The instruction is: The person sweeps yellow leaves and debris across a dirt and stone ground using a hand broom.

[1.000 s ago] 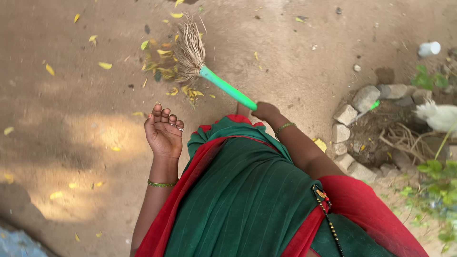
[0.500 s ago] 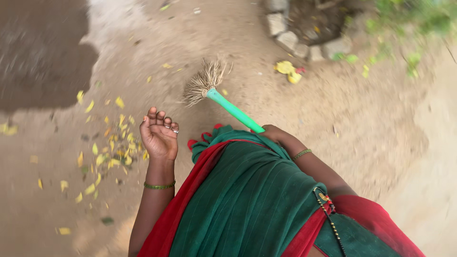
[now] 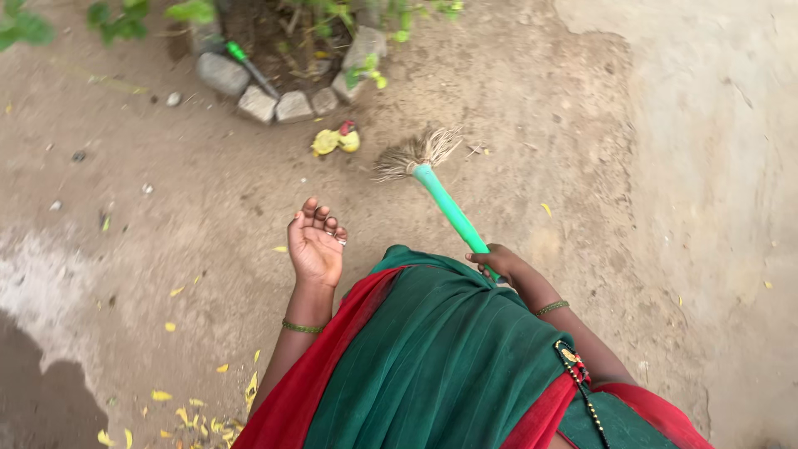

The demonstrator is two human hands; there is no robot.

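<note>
Two hands are in view. Right hand [image 3: 499, 262], right of frame centre, is closed around the lower end of the green broom handle [image 3: 450, 212]; the handle runs up and left to the straw bristles [image 3: 411, 154], which sit at or just above the dirt ground [image 3: 582, 125] in the upper middle of the frame. Left hand [image 3: 316, 241] is raised, palm up, fingers loosely curled, holding nothing.

Step in hand, by judgement: a sweeping stroke over bare earth. The next stroke would call for keeping the bristles flat to the ground and drawing them toward the nearest litter, a yellow and red scrap [image 3: 337, 140] just left of the bristles.

Surface: packed, dusty earth, outdoors. Yellow fallen leaves [image 3: 191, 411] lie scattered at lower left, well apart from the bristles. A ring of stones [image 3: 266, 100] borders a planted bed at upper left. A paler, smoother surface [image 3: 715, 125] fills the right side.
</note>
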